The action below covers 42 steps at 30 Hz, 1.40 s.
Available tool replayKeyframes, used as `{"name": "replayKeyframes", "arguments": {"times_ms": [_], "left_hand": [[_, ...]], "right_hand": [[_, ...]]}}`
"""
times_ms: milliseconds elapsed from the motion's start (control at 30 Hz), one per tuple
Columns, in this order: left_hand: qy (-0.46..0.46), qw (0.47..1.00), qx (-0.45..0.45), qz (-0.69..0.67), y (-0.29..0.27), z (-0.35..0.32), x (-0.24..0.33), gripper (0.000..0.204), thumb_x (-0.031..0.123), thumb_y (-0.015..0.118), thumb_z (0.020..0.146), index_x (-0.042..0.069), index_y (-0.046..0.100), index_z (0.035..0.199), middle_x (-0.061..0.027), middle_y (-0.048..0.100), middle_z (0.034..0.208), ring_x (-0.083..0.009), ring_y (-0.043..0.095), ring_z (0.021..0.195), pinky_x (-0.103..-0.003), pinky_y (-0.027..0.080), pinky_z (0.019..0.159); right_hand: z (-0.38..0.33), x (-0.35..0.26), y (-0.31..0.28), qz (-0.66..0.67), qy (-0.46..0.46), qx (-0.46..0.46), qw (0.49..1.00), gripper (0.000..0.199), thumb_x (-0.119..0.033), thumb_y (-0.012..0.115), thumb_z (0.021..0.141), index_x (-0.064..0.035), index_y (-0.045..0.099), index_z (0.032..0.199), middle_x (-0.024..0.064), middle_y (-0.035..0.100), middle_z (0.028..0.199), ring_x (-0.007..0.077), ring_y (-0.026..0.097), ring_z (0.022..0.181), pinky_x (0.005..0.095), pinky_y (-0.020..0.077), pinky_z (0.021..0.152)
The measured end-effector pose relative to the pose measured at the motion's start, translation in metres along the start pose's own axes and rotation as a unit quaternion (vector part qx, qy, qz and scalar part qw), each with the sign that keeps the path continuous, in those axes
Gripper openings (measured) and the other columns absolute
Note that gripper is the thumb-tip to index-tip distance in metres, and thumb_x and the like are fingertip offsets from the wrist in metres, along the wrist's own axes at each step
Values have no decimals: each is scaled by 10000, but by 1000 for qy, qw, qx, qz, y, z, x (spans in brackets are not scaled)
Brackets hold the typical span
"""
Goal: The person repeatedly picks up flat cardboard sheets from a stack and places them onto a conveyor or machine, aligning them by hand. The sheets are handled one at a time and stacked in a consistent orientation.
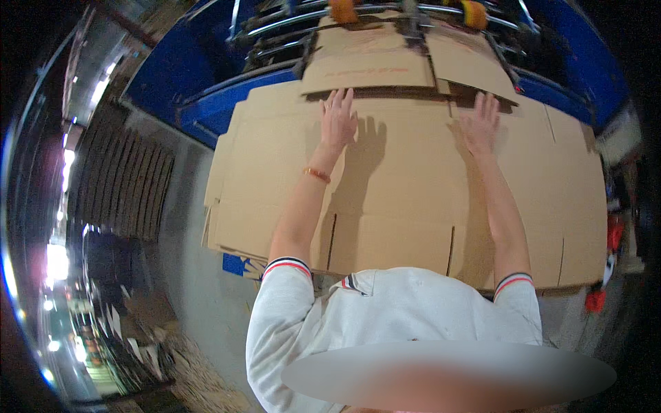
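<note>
Both arms stretch forward over a broad flat cardboard sheet (406, 165) with slits along its near side. My left hand (338, 122), an orange-brown bracelet on its wrist, has its fingers extended at the near edge of a folded cardboard piece (372, 65). Farther right, my right hand (481, 125) reaches with straight fingers to the edge of that piece's right-hand panel (471, 65). Neither hand grips anything; whether the fingertips touch the edges I cannot tell. The piece's far end lies under the rollers of a blue machine (220, 103).
Orange-yellow wheels (475, 14) sit on metal bars at the machine's top. Stacked cardboard (124, 175) stands on the grey floor (196, 303) to the left. More sheet edges show beneath the top sheet at its left. Red items (595, 300) lie at the right.
</note>
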<state>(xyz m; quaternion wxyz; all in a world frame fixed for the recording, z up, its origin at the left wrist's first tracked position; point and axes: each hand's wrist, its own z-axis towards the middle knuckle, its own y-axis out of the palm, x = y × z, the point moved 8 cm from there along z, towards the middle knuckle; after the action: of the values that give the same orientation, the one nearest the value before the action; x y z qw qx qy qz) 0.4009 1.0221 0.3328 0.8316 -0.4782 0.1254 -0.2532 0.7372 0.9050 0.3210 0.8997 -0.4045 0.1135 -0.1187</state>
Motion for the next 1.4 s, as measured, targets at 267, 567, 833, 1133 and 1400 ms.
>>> {"name": "replayKeyframes", "arguments": {"times_ms": [267, 567, 833, 1133, 1400], "left_hand": [[-501, 829, 155, 195, -130, -262, -181, 816, 449, 545, 864, -106, 266, 1394, -325, 277, 1437, -450, 239, 1357, -543, 208, 1096], [-553, 798, 229, 67, -150, -342, -197, 620, 334, 536, 894, -101, 370, 1303, -252, 498, 1261, -366, 481, 1185, -484, 429, 951], [-489, 561, 432, -510, -194, -380, -192, 346, -47, 511, 862, -34, 472, 1206, -134, 559, 1138, -219, 573, 984, -286, 505, 791], [-345, 655, 247, -625, -236, -294, -153, 488, -54, 605, 824, -18, 434, 1279, -181, 565, 1150, -239, 571, 1044, -344, 466, 893], [-252, 879, 167, -369, -265, -192, -170, 425, 34, 639, 866, -58, 474, 1247, -153, 583, 1159, -198, 544, 1035, -328, 436, 910]], "right_hand": [[-62, 17, -35, 121, -60, -132, 982, 565, -309, 505, 941, 0, 339, 1384, 238, 275, 1468, 406, 255, 1357, 472, 215, 1120], [-184, 172, -125, 160, 175, -189, 953, 534, -357, 473, 950, -79, 394, 1399, 148, 356, 1461, 292, 335, 1343, 422, 279, 1094], [-321, 374, -196, -266, 410, -108, 866, 628, -499, 532, 869, -19, 516, 1273, 192, 473, 1351, 356, 469, 1189, 485, 389, 982], [-426, 462, -192, 440, 661, 239, 560, 550, -343, 604, 863, -3, 472, 1275, 156, 522, 1298, 326, 542, 1101, 443, 442, 909], [-367, 376, -226, 587, 526, 309, 532, 492, -293, 517, 944, -37, 424, 1353, 132, 466, 1368, 307, 492, 1196, 432, 434, 989]]}}
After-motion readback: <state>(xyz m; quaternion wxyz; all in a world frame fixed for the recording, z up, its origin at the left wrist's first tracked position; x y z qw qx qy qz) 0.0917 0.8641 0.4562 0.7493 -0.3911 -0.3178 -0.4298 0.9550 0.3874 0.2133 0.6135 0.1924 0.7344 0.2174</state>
